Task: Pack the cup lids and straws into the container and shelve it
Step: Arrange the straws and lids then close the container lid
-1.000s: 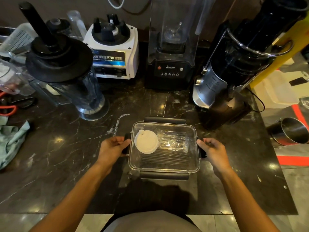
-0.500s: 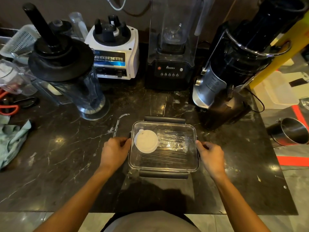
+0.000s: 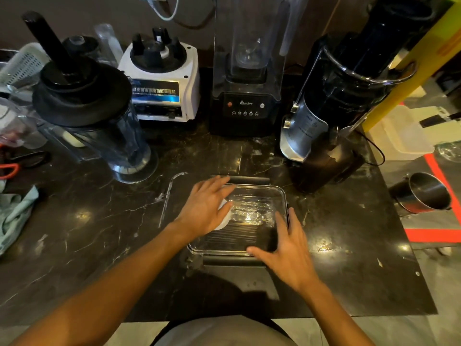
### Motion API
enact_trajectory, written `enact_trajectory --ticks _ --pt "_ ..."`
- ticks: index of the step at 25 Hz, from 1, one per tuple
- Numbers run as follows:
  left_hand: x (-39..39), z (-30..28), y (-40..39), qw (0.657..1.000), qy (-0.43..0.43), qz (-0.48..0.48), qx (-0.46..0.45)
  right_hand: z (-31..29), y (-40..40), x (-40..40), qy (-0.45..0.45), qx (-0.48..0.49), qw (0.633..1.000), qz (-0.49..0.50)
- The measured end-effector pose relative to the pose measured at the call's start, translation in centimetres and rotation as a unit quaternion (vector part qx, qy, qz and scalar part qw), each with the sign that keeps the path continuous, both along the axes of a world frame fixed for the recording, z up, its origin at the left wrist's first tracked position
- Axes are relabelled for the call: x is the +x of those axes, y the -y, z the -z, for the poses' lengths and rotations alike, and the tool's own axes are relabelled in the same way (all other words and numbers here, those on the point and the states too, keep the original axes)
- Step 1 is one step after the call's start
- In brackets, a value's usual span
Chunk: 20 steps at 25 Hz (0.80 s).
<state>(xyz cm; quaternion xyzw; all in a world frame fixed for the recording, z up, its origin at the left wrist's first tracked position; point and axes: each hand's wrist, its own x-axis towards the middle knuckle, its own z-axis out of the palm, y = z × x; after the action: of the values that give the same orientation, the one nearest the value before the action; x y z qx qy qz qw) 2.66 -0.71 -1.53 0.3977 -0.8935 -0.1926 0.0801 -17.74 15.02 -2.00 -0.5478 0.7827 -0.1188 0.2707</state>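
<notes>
A clear rectangular container (image 3: 282,196) with a see-through cover and black side clips sits on the dark marble counter in front of me. Inside I see a white cup lid (image 3: 224,221), mostly hidden under my hand, and wrapped straws (image 3: 252,211) beside it. My left hand (image 3: 204,208) lies flat on the cover's left half, fingers straight and pointing to the far edge. My right hand (image 3: 289,248) rests flat over the container's near right corner, thumb along the front rim.
Behind the container stand a blender jar with a black lid (image 3: 94,121), a white blender base (image 3: 162,83), a black blender (image 3: 247,91) and a juicer (image 3: 336,108). A metal cup (image 3: 424,193) sits at the right counter edge, a green cloth (image 3: 15,216) at far left.
Both hands left the container's side clips. The left hand moved up onto the cover; the right hand slid to the near right corner.
</notes>
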Motion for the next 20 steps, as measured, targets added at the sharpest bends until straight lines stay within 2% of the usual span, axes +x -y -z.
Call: enact_trajectory --ticks 5,12,18,20 --pt "-2.8 1.1 1.6 0.997 0.065 0.033 0.032 1.7 -2.0 -1.6 -0.025 -0.002 0.997 -0.075" --pt "-3.7 1.6 2.9 0.996 0.05 0.009 0.072 3.1 -2.7 -2.1 -0.08 -0.069 0.989 -0.103" --pt "-4.0 1.7 3.5 0.995 0.039 -0.001 0.087 3.6 -2.6 -1.5 -0.076 -0.084 0.988 -0.1" --pt "-3.3 1.5 2.9 0.996 0.003 -0.004 0.092 2.9 -2.7 -1.9 -0.007 -0.07 0.995 -0.073"
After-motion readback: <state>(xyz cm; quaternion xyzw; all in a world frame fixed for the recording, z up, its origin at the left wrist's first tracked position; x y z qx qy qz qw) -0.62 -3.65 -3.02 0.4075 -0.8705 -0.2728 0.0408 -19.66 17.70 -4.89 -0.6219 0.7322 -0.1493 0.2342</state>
